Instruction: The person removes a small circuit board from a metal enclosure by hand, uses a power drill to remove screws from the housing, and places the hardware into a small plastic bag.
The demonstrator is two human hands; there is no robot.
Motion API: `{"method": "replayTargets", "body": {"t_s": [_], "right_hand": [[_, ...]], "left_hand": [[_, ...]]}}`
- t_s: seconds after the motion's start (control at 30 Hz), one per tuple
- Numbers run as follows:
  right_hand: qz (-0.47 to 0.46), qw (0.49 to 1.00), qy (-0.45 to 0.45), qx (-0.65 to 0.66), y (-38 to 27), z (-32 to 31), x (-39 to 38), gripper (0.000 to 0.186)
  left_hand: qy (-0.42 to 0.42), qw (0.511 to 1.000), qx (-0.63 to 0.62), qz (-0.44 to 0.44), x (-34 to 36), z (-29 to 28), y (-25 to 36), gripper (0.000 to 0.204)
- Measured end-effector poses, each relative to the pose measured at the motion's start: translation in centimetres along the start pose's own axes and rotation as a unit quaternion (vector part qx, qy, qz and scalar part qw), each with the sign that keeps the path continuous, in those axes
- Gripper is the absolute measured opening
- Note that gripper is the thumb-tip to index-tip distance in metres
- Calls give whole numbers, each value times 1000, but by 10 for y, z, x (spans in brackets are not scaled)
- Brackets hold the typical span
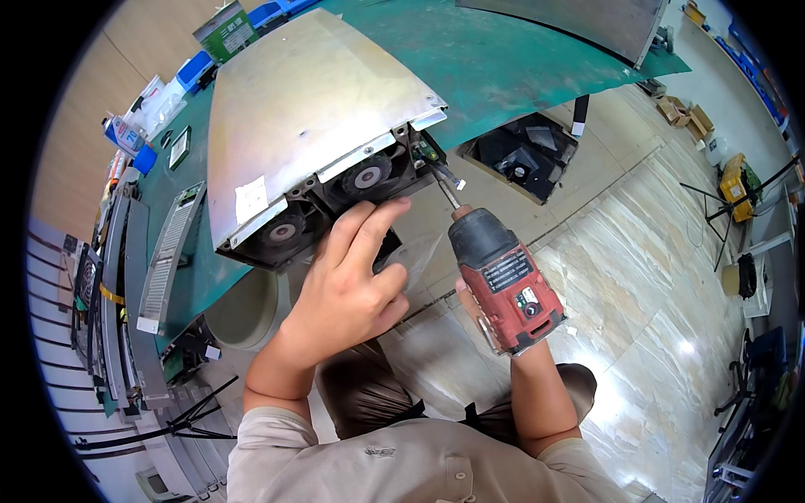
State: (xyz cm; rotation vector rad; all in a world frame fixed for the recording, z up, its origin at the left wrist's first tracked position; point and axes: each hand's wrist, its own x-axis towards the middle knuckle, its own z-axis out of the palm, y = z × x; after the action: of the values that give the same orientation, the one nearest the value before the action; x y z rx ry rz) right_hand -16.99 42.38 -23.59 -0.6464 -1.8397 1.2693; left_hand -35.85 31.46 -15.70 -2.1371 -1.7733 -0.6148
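Driving a screw at the fan end of a metal chassis

Nearest me, my right hand [503, 331] is clamped around the red cordless screwdriver [503, 281], its bit [446, 186] angled up-left to the chassis corner beside the right fan [366, 178]. My left hand [348, 281] rests half-curled, fingers [369, 222] against the fan face, gripping nothing. I judge the bit wants to sit square to the screw, with steady pressure and the left hand bracing. Beyond, the grey metal chassis [310, 101] overhangs the green surface [503, 59], mid-frame toward upper left.
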Motion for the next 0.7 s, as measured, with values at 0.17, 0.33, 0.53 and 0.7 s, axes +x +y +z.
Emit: {"method": "replayTargets", "body": {"t_s": [0.17, 0.33, 0.53, 0.7], "right_hand": [[-106, 992, -1, -71, -8, 5, -4, 40], [-47, 998, 9, -40, -9, 10, -9, 22], [-126, 981, -41, -141, 3, -5, -14, 20], [-177, 979, 18, -101, 7, -1, -1, 19]], "left_hand": [[1, 1000, -8, -4, 1, 4, -1, 19], [-8, 1000, -7, -4, 2, 0, 1, 22], [4, 1000, -13, -6, 4, 4, 3, 19], [1, 1000, 6, -11, 6, 1, 8, 17]]}}
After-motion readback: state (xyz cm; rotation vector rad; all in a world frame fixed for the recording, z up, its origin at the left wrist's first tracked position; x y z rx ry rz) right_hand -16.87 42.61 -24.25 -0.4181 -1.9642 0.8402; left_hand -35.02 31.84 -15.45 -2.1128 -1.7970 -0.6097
